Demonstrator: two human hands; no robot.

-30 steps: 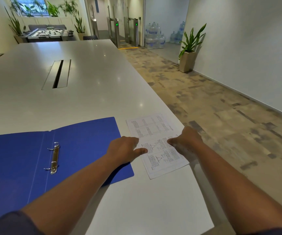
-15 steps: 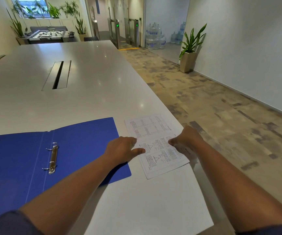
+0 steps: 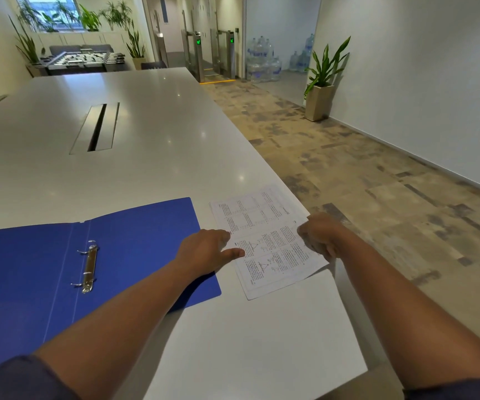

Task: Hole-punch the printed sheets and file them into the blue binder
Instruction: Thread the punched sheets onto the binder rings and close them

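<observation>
The blue binder (image 3: 134, 241) lies open and flat on the white worktop (image 3: 157, 157), its two-ring metal mechanism (image 3: 89, 267) along the spine fold. Just beside its right cover lie the printed sheets (image 3: 264, 241), white pages of small text, tables and triangle diagrams, skewed slightly, with their right corner at the worktop's edge.

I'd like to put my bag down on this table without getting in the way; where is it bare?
Bare: the table beyond the blue binder, around the cable slot, and the near corner below the printed sheets. Crowded: the right edge, where the left hand and right hand rest on the sheets.
</observation>
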